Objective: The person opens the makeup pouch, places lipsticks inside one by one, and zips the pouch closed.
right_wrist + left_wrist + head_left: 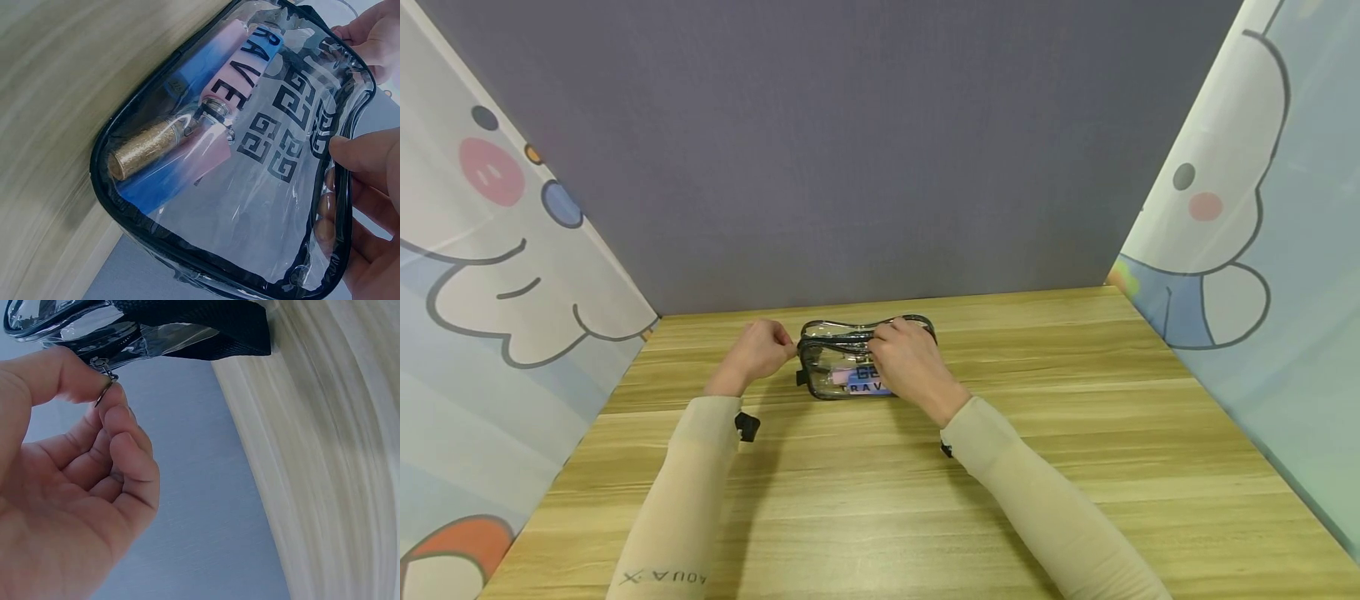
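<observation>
A clear pouch (823, 360) with black piping and printed lettering stands on the table's far part, between the two hands. Thumb and forefinger of my left hand (756, 353) pinch the metal zipper pull (105, 392) at the pouch's left end. A black fabric tab (240, 334) sticks out beside it. My right hand (913, 367) grips the pouch's upper edge toward its right end, the thumb on the near face in the right wrist view. Through the plastic show a gold cylinder (147, 149) and several pink-and-blue items (181, 178), partly covered by print.
The wood-grain table (850, 500) spreads out on all sides of the pouch. A grey panel (880, 150) rises behind it. Cartoon-printed curtains (1225, 150) flank the table left and right.
</observation>
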`<state>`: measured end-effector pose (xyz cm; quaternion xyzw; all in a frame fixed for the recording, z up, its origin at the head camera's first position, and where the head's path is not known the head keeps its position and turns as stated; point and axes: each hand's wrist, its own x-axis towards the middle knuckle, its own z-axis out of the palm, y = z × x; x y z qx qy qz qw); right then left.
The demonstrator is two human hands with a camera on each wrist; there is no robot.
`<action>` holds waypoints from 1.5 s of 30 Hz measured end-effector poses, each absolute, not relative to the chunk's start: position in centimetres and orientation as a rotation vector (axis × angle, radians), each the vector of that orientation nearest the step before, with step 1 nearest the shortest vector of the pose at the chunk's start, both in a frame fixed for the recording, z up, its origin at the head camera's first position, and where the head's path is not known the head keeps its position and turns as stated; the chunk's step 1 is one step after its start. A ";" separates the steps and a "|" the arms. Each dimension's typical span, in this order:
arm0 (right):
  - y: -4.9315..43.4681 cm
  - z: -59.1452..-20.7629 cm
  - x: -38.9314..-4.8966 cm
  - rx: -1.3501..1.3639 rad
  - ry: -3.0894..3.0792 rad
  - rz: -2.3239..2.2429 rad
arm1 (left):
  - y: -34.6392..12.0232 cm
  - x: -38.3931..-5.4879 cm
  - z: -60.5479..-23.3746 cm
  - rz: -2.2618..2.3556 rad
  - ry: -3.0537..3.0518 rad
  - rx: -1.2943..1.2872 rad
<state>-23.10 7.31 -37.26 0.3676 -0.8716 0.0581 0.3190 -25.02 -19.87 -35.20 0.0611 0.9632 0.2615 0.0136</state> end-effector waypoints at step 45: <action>7.1 -37.3 -23.0 0.949 -2.321 0.174 | -20.3 -25.1 -38.3 1.045 2.862 0.158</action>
